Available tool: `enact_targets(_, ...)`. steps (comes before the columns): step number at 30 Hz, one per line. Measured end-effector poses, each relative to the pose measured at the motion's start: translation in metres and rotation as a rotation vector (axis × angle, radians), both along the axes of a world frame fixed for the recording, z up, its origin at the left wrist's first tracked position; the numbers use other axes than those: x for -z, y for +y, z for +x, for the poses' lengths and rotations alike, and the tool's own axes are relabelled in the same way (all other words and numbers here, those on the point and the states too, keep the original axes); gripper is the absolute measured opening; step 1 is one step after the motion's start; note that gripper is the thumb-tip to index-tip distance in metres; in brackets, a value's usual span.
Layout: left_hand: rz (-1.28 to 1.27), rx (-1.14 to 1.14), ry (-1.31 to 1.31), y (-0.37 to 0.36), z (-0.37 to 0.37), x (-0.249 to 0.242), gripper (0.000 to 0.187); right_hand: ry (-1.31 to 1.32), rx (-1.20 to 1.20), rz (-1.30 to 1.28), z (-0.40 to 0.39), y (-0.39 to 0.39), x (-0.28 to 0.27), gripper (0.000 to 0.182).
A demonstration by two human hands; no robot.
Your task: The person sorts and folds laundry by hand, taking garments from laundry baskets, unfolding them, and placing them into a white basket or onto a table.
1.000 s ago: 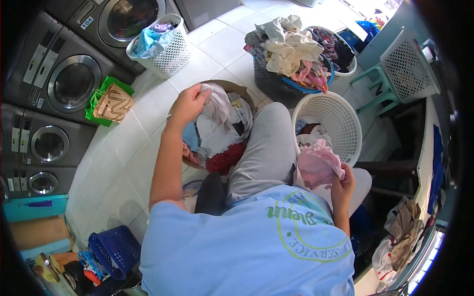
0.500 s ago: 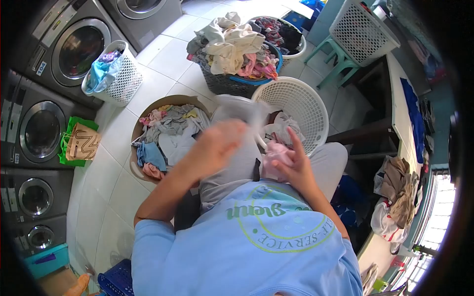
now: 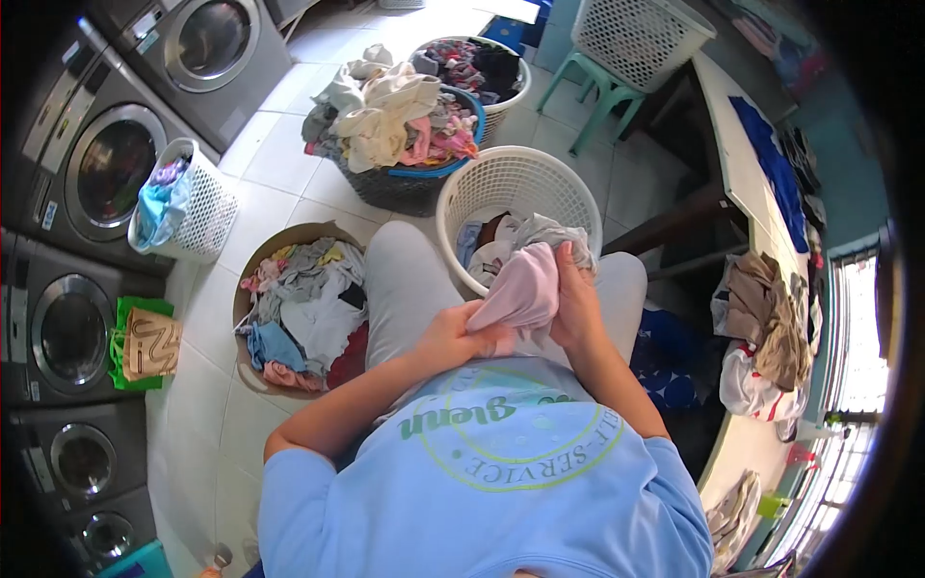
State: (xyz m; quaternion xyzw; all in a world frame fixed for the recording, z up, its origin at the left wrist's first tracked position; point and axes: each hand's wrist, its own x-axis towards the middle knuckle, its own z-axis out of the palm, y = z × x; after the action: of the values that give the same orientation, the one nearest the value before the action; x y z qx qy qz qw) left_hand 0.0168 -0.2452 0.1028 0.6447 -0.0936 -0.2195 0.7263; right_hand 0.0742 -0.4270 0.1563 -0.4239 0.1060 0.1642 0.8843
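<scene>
A small pink garment (image 3: 522,292) is stretched between my two hands above my lap. My left hand (image 3: 461,333) grips its lower left part, fingers closed round the fabric. On the other side my right hand (image 3: 576,301) holds it, thumb and fingers pressed to the cloth. Just beyond the garment is the white perforated basket (image 3: 515,166), standing in front of my knees. Inside lie a light grey cloth (image 3: 551,231), close to my right fingertips, and a few brown, white and blue pieces.
A brown round container (image 3: 249,289) of mixed clothes stands by my left leg. Ahead, a dark basket (image 3: 385,188) is heaped with laundry. Washing machines (image 3: 116,173) line the left; a white basket (image 3: 207,207) stands before them. A table (image 3: 747,193) with clothes runs along the right.
My left hand, blurred and raised over my lap with something pale, has come down onto the pink garment. My right hand's spread fingers have closed on it. The view has shifted slightly.
</scene>
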Motion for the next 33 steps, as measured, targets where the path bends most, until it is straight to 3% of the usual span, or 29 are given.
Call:
enact_targets(2, 0.214, -0.07, -0.122, 0.014, 0.002, -0.004, 0.028, -0.059, 0.109, -0.097, 0.014, -0.015, 0.004, 0.035)
enact_targets(6, 0.193, 0.019, -0.222, 0.037, 0.006, -0.02, 0.028, -0.009, 0.22, -0.194, 0.02, -0.038, 0.011, 0.035)
enact_targets(9, 0.157, 0.035, -0.139, 0.035, 0.005, -0.033, 0.029, 0.0, 0.229, -0.3, 0.014, -0.036, 0.011, 0.036)
enact_targets(11, -0.069, -0.004, -0.013, 0.032, 0.005, -0.04, 0.034, 0.012, 0.013, -0.526, 0.014, -0.052, 0.009, 0.04)
enact_targets(12, -0.065, -0.003, -0.019, 0.032, 0.005, -0.045, 0.034, 0.014, -0.099, -0.636, 0.016, -0.061, 0.008, 0.042)
enact_targets(15, -0.123, 0.035, 0.128, 0.037, 0.007, -0.049, 0.039, -0.143, 0.001, -0.762, 0.01, -0.103, -0.019, 0.04)
enact_targets(17, 0.522, 0.142, -0.263, 0.044, 0.012, -0.035, 0.039, -0.144, 0.121, -0.758, 0.0, -0.135, -0.048, 0.034)
enact_targets(20, 0.572, 0.226, -0.248, 0.041, 0.014, -0.024, 0.036, -0.25, 0.444, -0.693, -0.031, -0.178, -0.089, 0.03)
enact_targets(23, 0.59, 0.359, -0.189, 0.031, 0.014, -0.031, 0.034, -0.172, 0.74, -0.79, -0.072, -0.228, -0.109, 0.016)
enact_targets(27, 0.596, 0.426, -0.181, 0.023, 0.01, -0.014, 0.034, -0.146, 0.823, -0.874, -0.113, -0.225, -0.133, 0.02)
enact_targets(33, 0.632, 0.417, -0.197, 0.02, 0.002, -0.018, 0.038, -0.162, 0.702, -0.872, -0.132, -0.219, -0.126, 0.023)
